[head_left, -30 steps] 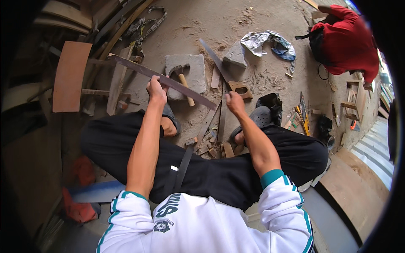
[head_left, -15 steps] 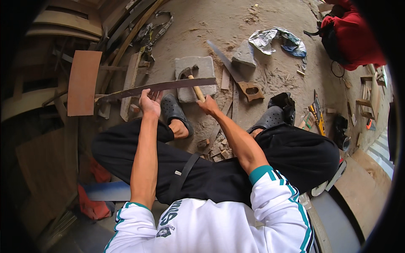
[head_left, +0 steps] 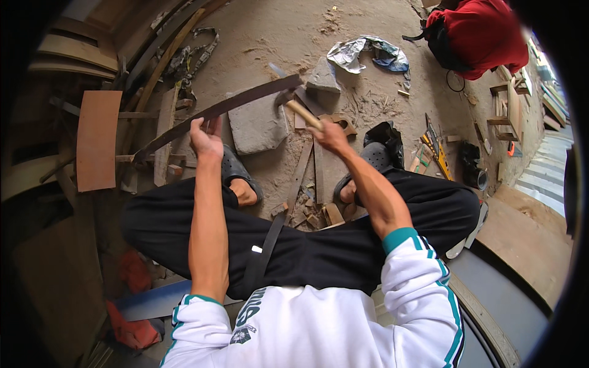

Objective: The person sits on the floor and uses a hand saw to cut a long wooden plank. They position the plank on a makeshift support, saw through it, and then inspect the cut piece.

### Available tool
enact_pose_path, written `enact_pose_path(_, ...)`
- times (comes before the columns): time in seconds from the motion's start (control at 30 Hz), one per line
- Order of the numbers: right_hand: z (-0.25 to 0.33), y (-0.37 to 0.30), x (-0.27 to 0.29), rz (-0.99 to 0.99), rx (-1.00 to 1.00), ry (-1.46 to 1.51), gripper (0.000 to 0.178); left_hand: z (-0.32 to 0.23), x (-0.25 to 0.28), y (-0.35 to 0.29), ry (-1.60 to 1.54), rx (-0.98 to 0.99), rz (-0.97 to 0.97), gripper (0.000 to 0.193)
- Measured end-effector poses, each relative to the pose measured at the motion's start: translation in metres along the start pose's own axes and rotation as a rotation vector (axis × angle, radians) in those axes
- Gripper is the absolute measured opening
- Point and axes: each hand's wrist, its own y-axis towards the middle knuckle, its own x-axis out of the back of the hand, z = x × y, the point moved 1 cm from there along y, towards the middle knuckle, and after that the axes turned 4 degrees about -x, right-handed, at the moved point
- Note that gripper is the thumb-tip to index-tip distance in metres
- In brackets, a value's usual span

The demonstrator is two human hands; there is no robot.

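A long, dark strip of wood slants above the ground, its right end farther from me than its left. Beneath it my left hand grips the strip near the middle, fingers curled up around its edge. My right hand is closed around the wooden handle of a hammer. The hammer's head is by the right end of the strip; whether they touch I cannot tell. Below lies a pale stone block. A handsaw rests on the ground, partly hidden behind the hammer and my right hand.
Crumpled silvery sheeting and a stone chunk lie ahead. Yellow-handled tools are at the right, near a small wooden frame. A reddish board stands left. Wood scraps lie between my feet.
The strip's right end has swung away from me, so it slants more steeply. The hammer has shifted right, off the stone block, to the strip's end. The whole view has also turned a little.
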Motion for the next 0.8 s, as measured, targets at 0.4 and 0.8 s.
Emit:
enact_pose_path(0.4,-0.164,-0.020,0.073,-0.476,-0.597,-0.027,0.066,0.072,-0.023,-0.014,0.172,0.157,0.041,0.018)
enact_pose_path(0.8,-0.161,-0.019,0.049,-0.584,-0.824,-0.421,0.050,0.122,0.001,0.001,0.255,0.213,-0.127,0.016)
